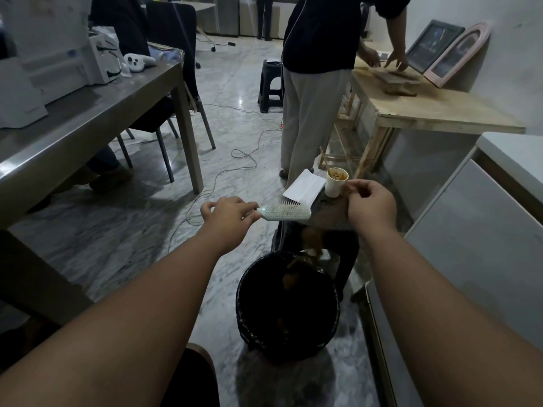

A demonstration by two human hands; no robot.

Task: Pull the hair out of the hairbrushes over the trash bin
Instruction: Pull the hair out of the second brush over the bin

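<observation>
My left hand (pixel 227 214) grips the handle of a pale hairbrush (pixel 286 213), held level with its bristles up, above and beyond the black trash bin (pixel 244 304). My right hand (pixel 368 202) is to the right of the brush head, its fingers pinched together; whether a strand sits between them I cannot tell. A brownish clump of hair (pixel 311 248) is in the air below the brush, just over the bin's far rim. More brown hair (pixel 291 277) lies inside the bin.
A dark stool (pixel 329 215) behind the bin carries a white paper cup (pixel 335 182) and a white comb-like item (pixel 304 186). A person (pixel 320 83) stands at a wooden table (pixel 426 110) ahead. A grey table (pixel 88 118) is left, a white cabinet (pixel 470 245) right. Cables cross the floor.
</observation>
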